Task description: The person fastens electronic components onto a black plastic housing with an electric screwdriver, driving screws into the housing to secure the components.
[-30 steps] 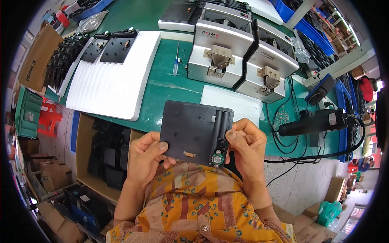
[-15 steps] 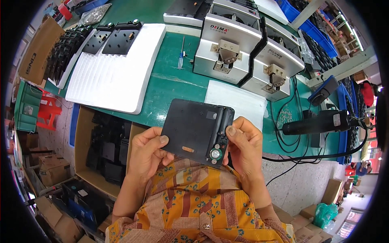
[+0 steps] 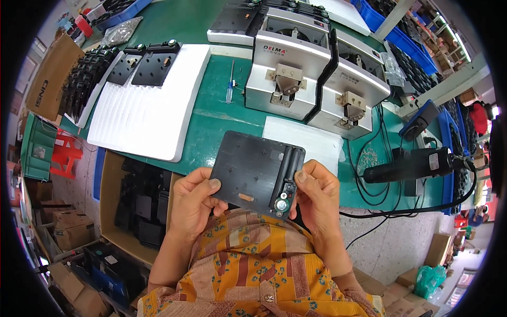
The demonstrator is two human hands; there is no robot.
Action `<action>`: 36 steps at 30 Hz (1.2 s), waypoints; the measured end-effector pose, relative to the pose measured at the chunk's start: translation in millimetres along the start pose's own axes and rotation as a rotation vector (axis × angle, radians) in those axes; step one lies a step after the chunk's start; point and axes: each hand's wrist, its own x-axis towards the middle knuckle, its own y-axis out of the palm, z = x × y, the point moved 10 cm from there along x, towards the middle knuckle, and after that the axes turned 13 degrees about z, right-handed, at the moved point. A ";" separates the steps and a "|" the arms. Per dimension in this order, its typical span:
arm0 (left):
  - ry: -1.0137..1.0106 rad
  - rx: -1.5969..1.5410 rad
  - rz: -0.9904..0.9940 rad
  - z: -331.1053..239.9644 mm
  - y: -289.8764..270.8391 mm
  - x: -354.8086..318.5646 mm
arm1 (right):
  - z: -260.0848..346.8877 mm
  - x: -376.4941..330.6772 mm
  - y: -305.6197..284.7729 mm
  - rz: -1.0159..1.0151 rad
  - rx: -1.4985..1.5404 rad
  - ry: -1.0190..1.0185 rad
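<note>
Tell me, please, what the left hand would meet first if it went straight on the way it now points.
The left hand would first meet the black panel, whose left edge it grips; depth beyond is unclear.

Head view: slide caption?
Left hand and right hand hold a black panel; two silver machines stand on the green bench.

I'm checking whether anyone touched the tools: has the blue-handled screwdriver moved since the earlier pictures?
No. Judged against the left-hand silver machine, the screwdriver lies in the same place, just left of it; only the view shifted.
</note>
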 end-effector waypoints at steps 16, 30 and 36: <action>0.141 0.092 0.123 12.9 -24.2 20.0 | -24.6 13.3 -4.7 0.139 0.082 -0.112; -0.013 0.124 0.129 15.4 66.5 33.0 | 32.8 -40.8 -45.9 -0.165 -0.155 -0.208; 0.139 0.179 0.143 6.1 60.5 17.6 | 23.4 -28.0 -44.7 -0.060 -0.031 -0.217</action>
